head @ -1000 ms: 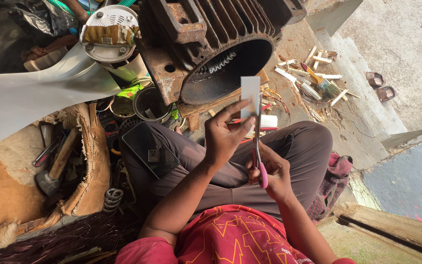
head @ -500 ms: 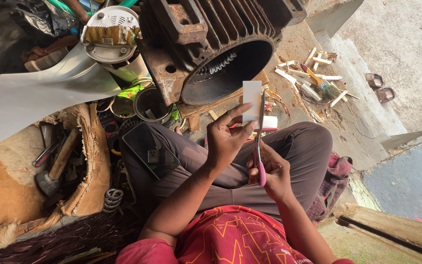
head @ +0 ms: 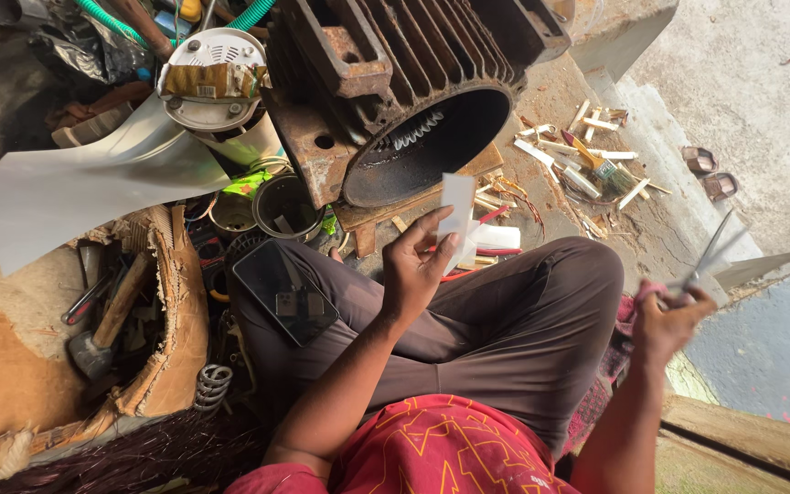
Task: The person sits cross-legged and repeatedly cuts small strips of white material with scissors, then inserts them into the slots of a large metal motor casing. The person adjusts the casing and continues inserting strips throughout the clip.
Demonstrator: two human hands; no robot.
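Observation:
My left hand [head: 413,270] holds a white paper strip [head: 457,212] upright over my crossed legs, in front of the open end of a rusty electric motor housing [head: 404,91]. Far out at the right, my right hand [head: 667,322] grips scissors [head: 708,261] with pink handles, their blades blurred and pointing up. More white strips and a red-handled item [head: 491,240] lie on the ground just beyond my knee.
A black phone [head: 283,291] rests on my left thigh. A torn cardboard box [head: 93,320] holds a hammer and tools at the left. A white fan blade [head: 84,183], tins [head: 281,206], a brush and wood scraps [head: 596,160] and a coil spring [head: 214,384] lie around.
My right hand has swung the scissors away from the paper strip, out to the far right. My left hand still holds the strip in about the same place.

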